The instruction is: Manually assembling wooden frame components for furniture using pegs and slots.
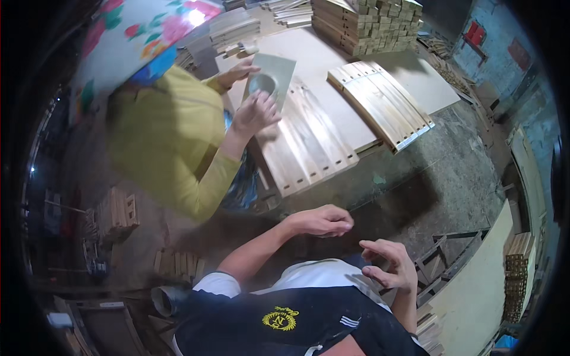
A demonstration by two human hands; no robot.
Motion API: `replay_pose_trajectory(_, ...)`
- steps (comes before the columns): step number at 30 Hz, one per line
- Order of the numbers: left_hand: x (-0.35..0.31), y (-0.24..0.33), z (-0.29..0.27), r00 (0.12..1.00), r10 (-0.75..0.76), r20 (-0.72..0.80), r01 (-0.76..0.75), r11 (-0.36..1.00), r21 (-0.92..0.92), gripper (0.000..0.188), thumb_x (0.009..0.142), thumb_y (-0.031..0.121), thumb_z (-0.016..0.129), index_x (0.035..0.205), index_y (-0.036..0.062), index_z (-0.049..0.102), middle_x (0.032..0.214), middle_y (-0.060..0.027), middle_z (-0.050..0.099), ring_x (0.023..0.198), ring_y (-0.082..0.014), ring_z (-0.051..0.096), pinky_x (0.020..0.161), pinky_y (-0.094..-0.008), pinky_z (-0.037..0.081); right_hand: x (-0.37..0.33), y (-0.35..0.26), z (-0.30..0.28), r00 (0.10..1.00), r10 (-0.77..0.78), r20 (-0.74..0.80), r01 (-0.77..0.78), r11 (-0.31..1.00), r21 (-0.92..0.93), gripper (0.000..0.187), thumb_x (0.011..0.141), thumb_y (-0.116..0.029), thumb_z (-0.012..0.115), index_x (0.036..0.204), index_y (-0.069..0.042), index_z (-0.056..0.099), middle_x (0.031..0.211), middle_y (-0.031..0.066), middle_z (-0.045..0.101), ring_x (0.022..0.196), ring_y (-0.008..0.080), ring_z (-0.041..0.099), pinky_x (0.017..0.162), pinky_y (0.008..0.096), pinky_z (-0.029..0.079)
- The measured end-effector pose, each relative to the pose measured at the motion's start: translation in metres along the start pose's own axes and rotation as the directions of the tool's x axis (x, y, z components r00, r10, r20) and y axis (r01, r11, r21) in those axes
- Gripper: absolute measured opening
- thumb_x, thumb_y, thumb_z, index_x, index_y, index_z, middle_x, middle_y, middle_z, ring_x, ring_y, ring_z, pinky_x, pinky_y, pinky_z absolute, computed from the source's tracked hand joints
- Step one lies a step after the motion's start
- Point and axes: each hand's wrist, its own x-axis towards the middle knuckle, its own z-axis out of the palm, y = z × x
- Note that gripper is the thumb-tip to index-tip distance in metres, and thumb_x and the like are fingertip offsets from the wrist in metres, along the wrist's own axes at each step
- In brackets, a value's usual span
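Both of my hands are in the air in front of my body, off the work table. My left hand (pixel 323 221) is loosely closed, its fingers bent and together, with nothing visible in it. To its right and nearer to me, my right hand (pixel 392 265) is open, thumb and fingers apart, holding nothing. Beyond my left hand is the near end of a slatted wood panel (pixel 309 142) with small dark slots along its end. A second slatted panel or stack (pixel 380 101) lies to its right, overhanging the table's near edge.
At the left a co-worker in a yellow top (pixel 172 136) holds a flat greyish board (pixel 285 68) with a round shape on it. Stacked wood blocks (pixel 386 26) stand on the table (pixel 279 44) at the back. A pale sheet (pixel 475 285) leans at the right.
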Motion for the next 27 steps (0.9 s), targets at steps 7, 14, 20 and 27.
replay_pose_trajectory(7, 0.102, 0.071, -0.04, 0.863, 0.224, -0.452, -0.152, 0.97, 0.192, 0.033, 0.096, 0.019, 0.066, 0.123, -0.0005, 0.062, 0.097, -0.0051, 0.068, 0.09, -0.011, 0.062, 0.08, -0.0296, 0.051, 0.06, 0.118, -0.08, 0.986, -0.041, -0.164, 0.073, 0.979, 0.191, 0.053, 0.073, -0.01, 0.079, 0.124, -0.001, 0.066, 0.089, 0.0123, 0.069, 0.078, 0.021, 0.068, 0.073, 0.0309, 0.054)
replay_pose_trajectory(14, 0.232, 0.008, -0.089, 0.268, 0.291, -0.919, -0.14, 0.955, 0.261, 0.039, 0.095, 0.022, 0.068, 0.127, -0.0001, 0.06, 0.111, -0.014, 0.067, 0.101, -0.0222, 0.066, 0.089, -0.0345, 0.052, 0.092, 0.229, -0.254, 0.979, 0.115, -0.167, -0.016, 0.866, 0.499, 0.048, 0.075, -0.008, 0.077, 0.121, -0.001, 0.067, 0.093, 0.0084, 0.07, 0.084, 0.016, 0.067, 0.075, 0.0289, 0.055)
replay_pose_trajectory(20, 0.292, 0.021, -0.169, -0.083, 0.318, -0.944, 0.097, 0.946, 0.31, 0.055, 0.101, 0.03, 0.056, 0.141, -0.0054, 0.045, 0.134, -0.0214, 0.053, 0.123, -0.0313, 0.056, 0.104, -0.0388, 0.046, 0.165, 0.305, -0.418, 0.934, 0.046, -0.353, 0.126, 0.885, 0.448, 0.044, 0.087, -0.029, 0.07, 0.118, 0.002, 0.065, 0.092, 0.007, 0.067, 0.084, 0.0155, 0.066, 0.075, 0.0291, 0.055)
replay_pose_trajectory(27, 0.332, -0.011, -0.231, -0.259, 0.355, -0.898, 0.052, 0.934, 0.355, 0.065, 0.103, 0.036, 0.05, 0.147, -0.0102, 0.034, 0.143, -0.0261, 0.045, 0.13, -0.0342, 0.05, 0.111, -0.0407, 0.038, 0.291, 0.421, -0.47, 0.939, 0.084, -0.334, 0.115, 0.837, 0.535, 0.045, 0.097, -0.027, 0.056, 0.135, -0.004, 0.059, 0.127, 0.0098, 0.064, 0.12, 0.0209, 0.059, 0.102, 0.0367, 0.045)
